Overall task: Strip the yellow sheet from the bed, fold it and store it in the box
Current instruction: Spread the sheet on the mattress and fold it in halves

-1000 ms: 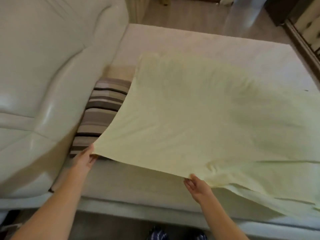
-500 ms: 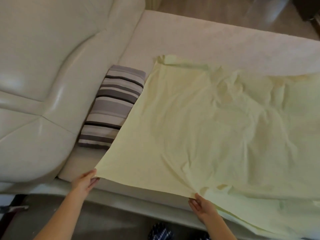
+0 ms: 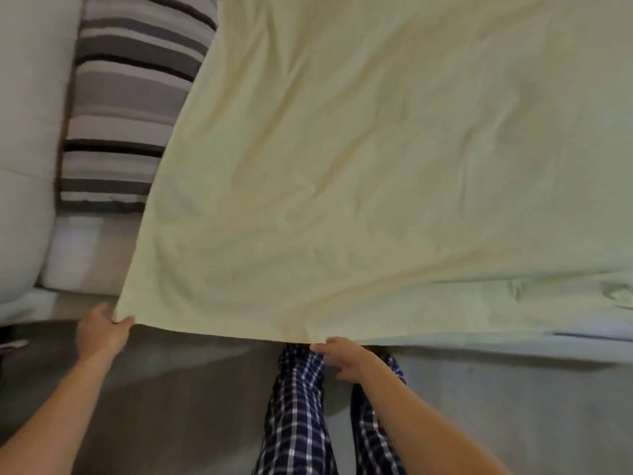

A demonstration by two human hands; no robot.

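Standing at the edge of the bed, a person drew a pale yellow cotton sheet (image 3: pixel 359 166) toward the body. At far left rose the cream padded leather headboard (image 3: pixel 24 132), with a grey, black and white striped pillow (image 3: pixel 130 97) lying against it, its right side covered by the sheet's edge. Below the pillow a bare strip of pale mattress (image 3: pixel 85 255) showed. The left hand (image 3: pixel 99 332) pinched the sheet's near left corner, out past the bed's edge and above the grey-brown floor (image 3: pixel 171 389). The right hand (image 3: pixel 346 358) gripped the same hem further along, fingers closed on the cloth, in front of blue-and-white checked trousers (image 3: pixel 298 406). Holding two points on one edge kept that hem taut and level, apparently so the fabric could slide off the mattress flat and be folded squarely. Most of the sheet lay spread on the bed; at lower right a second layer of it showed beneath the top one. The storage box was not in view.

Compared with half a second earlier, the held hem had come off the mattress and out over the floor, the view had dipped and closed in, cutting off the bed's far side, and the legs filled more of the picture. Both hands kept their hold at the same points.
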